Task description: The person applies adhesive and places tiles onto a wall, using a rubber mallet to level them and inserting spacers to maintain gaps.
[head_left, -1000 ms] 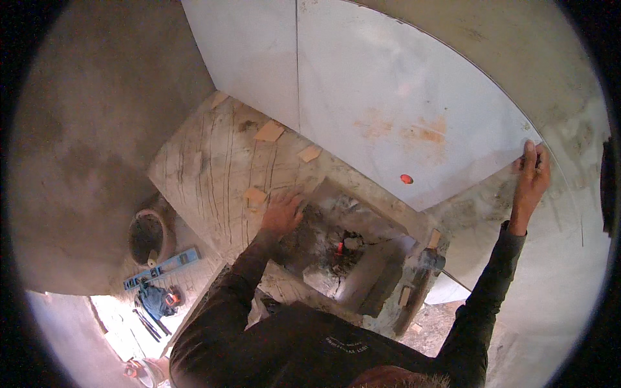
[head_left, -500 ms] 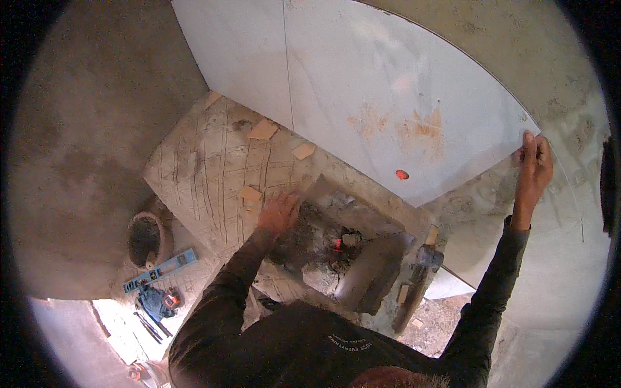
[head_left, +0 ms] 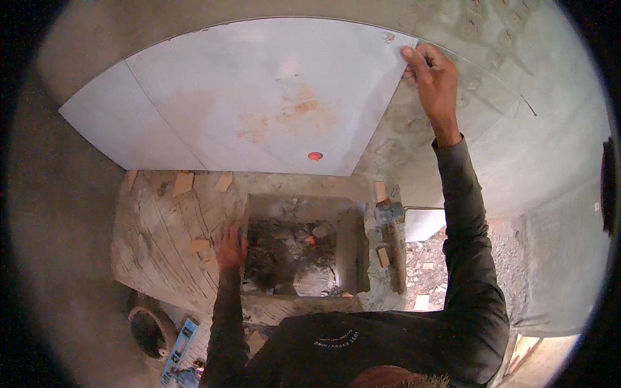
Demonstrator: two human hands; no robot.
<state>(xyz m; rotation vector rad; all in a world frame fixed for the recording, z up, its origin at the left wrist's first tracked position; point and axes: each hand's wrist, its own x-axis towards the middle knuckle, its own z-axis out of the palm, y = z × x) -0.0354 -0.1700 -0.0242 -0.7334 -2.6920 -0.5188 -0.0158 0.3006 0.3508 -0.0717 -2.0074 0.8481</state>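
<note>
Large white marbled tiles [head_left: 220, 84] stand against the wall, with a thin seam toward their left end. A small round hole showing red [head_left: 315, 156] pierces the right one near its lower edge. My right hand [head_left: 435, 81] is at that tile's upper right corner, thumb on its face and fingers curled at its side edge. My left hand [head_left: 231, 246] rests with fingers spread on the scored cement counter [head_left: 155, 220], just left of a rectangular cutout [head_left: 362, 258]. Rubble and a small red object [head_left: 311, 242] show down inside the cutout.
Several thin tan tile pieces [head_left: 184, 183] lie along the tiles' foot and on the counter. A hammer [head_left: 391, 239] lies right of the cutout. Lower left are a round dark bucket [head_left: 150, 331] and a blue spirit level [head_left: 179, 352]. Rubble-strewn floor [head_left: 424, 271] shows at right.
My view has turned, so the tiles' lower edge now runs nearly level. The right hand stays at the tile's corner and the left hand on the counter.
</note>
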